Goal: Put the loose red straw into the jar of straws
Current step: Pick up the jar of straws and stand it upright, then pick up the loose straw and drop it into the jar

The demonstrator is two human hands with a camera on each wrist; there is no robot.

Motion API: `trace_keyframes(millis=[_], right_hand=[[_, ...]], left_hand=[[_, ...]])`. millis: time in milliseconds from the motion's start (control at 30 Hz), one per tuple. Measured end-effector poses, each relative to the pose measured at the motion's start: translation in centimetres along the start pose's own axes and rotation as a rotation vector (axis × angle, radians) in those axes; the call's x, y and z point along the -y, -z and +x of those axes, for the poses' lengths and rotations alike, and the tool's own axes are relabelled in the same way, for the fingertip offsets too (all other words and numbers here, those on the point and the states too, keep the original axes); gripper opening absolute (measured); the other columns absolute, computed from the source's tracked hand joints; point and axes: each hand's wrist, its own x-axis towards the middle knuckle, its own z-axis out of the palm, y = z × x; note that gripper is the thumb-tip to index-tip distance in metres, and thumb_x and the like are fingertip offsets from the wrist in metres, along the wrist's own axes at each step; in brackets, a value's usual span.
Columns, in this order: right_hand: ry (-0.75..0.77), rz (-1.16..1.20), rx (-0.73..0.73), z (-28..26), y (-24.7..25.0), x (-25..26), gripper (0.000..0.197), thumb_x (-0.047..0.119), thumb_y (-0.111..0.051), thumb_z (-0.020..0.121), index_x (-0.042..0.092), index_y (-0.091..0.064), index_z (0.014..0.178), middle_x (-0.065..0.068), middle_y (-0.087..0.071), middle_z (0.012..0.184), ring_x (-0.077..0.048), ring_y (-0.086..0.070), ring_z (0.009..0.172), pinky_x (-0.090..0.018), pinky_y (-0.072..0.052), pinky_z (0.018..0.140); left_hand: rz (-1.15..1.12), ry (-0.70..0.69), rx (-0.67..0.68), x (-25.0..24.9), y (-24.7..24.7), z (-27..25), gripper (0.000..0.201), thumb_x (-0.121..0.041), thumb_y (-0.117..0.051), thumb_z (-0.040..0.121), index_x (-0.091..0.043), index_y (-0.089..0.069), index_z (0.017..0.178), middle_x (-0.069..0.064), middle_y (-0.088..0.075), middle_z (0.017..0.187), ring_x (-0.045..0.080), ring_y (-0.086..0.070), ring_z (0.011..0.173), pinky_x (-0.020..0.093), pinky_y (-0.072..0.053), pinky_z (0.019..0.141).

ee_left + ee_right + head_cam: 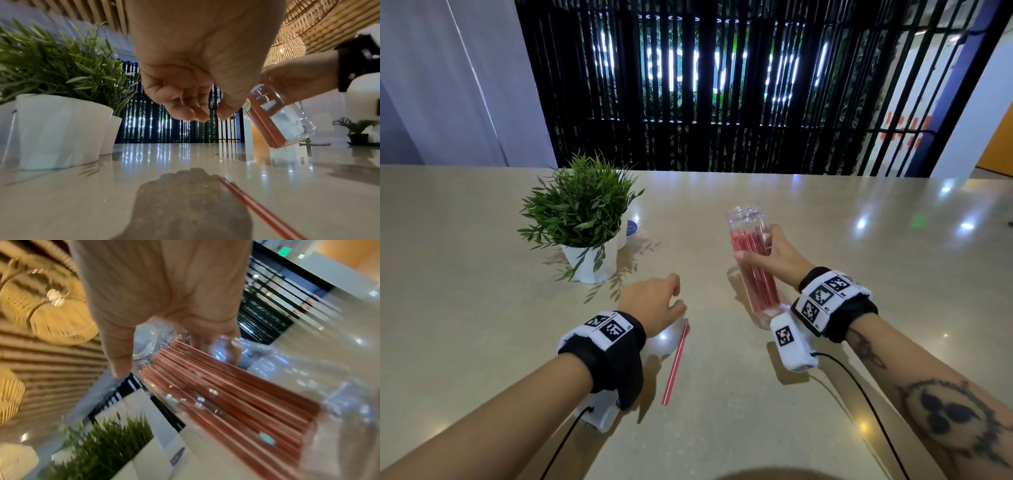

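1. Right hand [779, 253] grips the jar [751, 263], tilted above the table [825, 394].
2. Left hand [654, 305] hovers loosely curled, holding nothing.
3. Straw [675, 365] lies on the table just beside it.

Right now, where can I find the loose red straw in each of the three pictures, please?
Head view: the loose straw lies flat on the table, low and centre-left, beside the left hand.
Left wrist view: it runs from the centre to the bottom right, under the hand.
Right wrist view: not in it; only the straws in the jar.
Shared landmark: the potted plant.
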Motion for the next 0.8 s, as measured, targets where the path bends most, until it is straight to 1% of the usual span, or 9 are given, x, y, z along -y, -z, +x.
trace_keyframes(millis=[100, 167, 267, 333, 400, 500, 566, 666, 800], right_hand=[[-0.029, 0.198, -0.068, -0.2, 0.2, 0.3, 0.065, 0.019, -0.067, 0.078, 0.009, -0.028, 0.130, 0.001, -0.048, 0.103, -0.017, -0.051, 0.097, -0.035, -0.042, 0.088], [-0.044, 0.273, -0.100, -0.2, 0.0, 0.4, 0.064, 0.016, -0.067, 0.074, 0.010, -0.032, 0.127, 0.002, -0.048, 0.099, -0.021, -0.051, 0.101, -0.040, -0.045, 0.090], [-0.049, 0.346, -0.201, -0.3, -0.4, 0.4, 0.059, 0.015, -0.070, 0.066, 0.013, -0.039, 0.117, -0.002, -0.051, 0.104, -0.024, -0.051, 0.104, -0.043, -0.046, 0.094], [-0.052, 0.375, -0.301, -0.3, -0.7, 0.3, 0.063, 0.025, -0.073, 0.052, 0.018, -0.041, 0.106, -0.009, -0.053, 0.110, -0.025, -0.053, 0.103, -0.045, -0.047, 0.093], [-0.048, 0.373, -0.316, -0.3, -0.8, 0.4, 0.063, 0.034, -0.072, 0.043, 0.025, -0.039, 0.096, -0.014, -0.055, 0.114, -0.029, -0.055, 0.105, -0.050, -0.048, 0.093], [-0.044, 0.368, -0.264, -0.7, -0.9, 0.9, 0.064, 0.025, -0.074, 0.052, 0.018, -0.036, 0.103, -0.005, -0.056, 0.100, -0.025, -0.057, 0.096, -0.051, -0.048, 0.093], [-0.036, 0.372, -0.262, -1.0, -0.9, 1.3, 0.066, 0.023, -0.073, 0.053, 0.015, -0.034, 0.105, 0.000, -0.055, 0.095, -0.024, -0.058, 0.093, -0.051, -0.049, 0.093], [-0.030, 0.362, -0.249, -1.4, -1.2, 1.7, 0.068, 0.027, -0.072, 0.049, 0.016, -0.034, 0.104, -0.003, -0.055, 0.097, -0.026, -0.060, 0.095, -0.051, -0.051, 0.091], [-0.029, 0.337, -0.227, -1.9, -1.5, 2.2, 0.069, 0.027, -0.071, 0.049, 0.016, -0.034, 0.106, -0.009, -0.055, 0.104, -0.031, -0.059, 0.103, -0.052, -0.050, 0.092]], left_hand=[[-0.005, 0.030, 0.062, -0.4, -0.1, -0.3, 0.030, -0.034, -0.042, 0.087, -0.013, -0.051, 0.107, 0.010, -0.064, 0.086, 0.031, -0.061, 0.086, 0.030, -0.036, 0.065], [0.037, 0.020, 0.052, -0.5, -0.2, -0.6, 0.031, -0.036, -0.042, 0.087, -0.012, -0.052, 0.105, 0.011, -0.067, 0.093, 0.031, -0.061, 0.087, 0.031, -0.038, 0.065], [0.158, -0.038, 0.014, -0.6, -0.4, -1.1, 0.036, -0.041, -0.041, 0.086, -0.010, -0.053, 0.099, 0.011, -0.067, 0.093, 0.031, -0.062, 0.084, 0.035, -0.044, 0.066], [0.196, -0.035, 0.052, -0.5, -0.6, -1.2, 0.039, -0.044, -0.040, 0.085, -0.010, -0.055, 0.096, 0.011, -0.067, 0.093, 0.031, -0.062, 0.083, 0.035, -0.045, 0.066], [0.203, 0.002, 0.144, -0.4, -0.9, -1.4, 0.041, -0.046, -0.041, 0.085, -0.010, -0.057, 0.095, 0.012, -0.067, 0.096, 0.031, -0.062, 0.087, 0.034, -0.044, 0.069], [0.209, 0.037, 0.272, -0.8, -1.3, -1.5, 0.043, -0.049, -0.047, 0.082, -0.010, -0.058, 0.095, 0.011, -0.065, 0.101, 0.031, -0.061, 0.092, 0.034, -0.047, 0.077], [0.207, 0.041, 0.314, -1.3, -1.6, -1.7, 0.044, -0.050, -0.053, 0.079, -0.009, -0.059, 0.095, 0.011, -0.065, 0.103, 0.031, -0.061, 0.094, 0.035, -0.048, 0.078], [0.131, 0.082, 0.335, -1.8, -2.1, -1.8, 0.038, -0.041, -0.056, 0.081, -0.007, -0.061, 0.098, 0.013, -0.064, 0.106, 0.032, -0.061, 0.096, 0.036, -0.049, 0.079], [0.019, 0.127, 0.330, -2.3, -2.4, -1.7, 0.027, -0.023, -0.054, 0.083, -0.003, -0.064, 0.098, 0.017, -0.066, 0.106, 0.035, -0.062, 0.096, 0.037, -0.051, 0.079]])
